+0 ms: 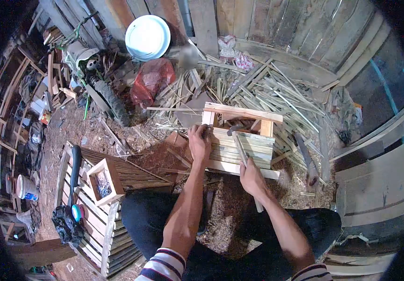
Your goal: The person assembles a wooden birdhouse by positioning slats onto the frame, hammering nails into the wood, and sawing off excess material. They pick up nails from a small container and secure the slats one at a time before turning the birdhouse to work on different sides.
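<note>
A small wooden crate of pale slats (239, 152) stands in front of my knees. My left hand (199, 140) is at its upper left corner, fingers pressed together on the wood; whatever they pinch is too small to make out. My right hand (252, 178) is wrapped round the handle of a hammer (240, 146), whose dark head is over the slats near the crate's open part. Along the crate's far side runs a pale board (244, 112).
Left of my legs, a wooden box of nails (104, 182) sits on a slatted crate (89, 220), beside a dark-handled tool (76, 164). Loose sticks (277, 103) lie beyond the work, near a red plastic bag (151, 82) and a white lid (147, 38).
</note>
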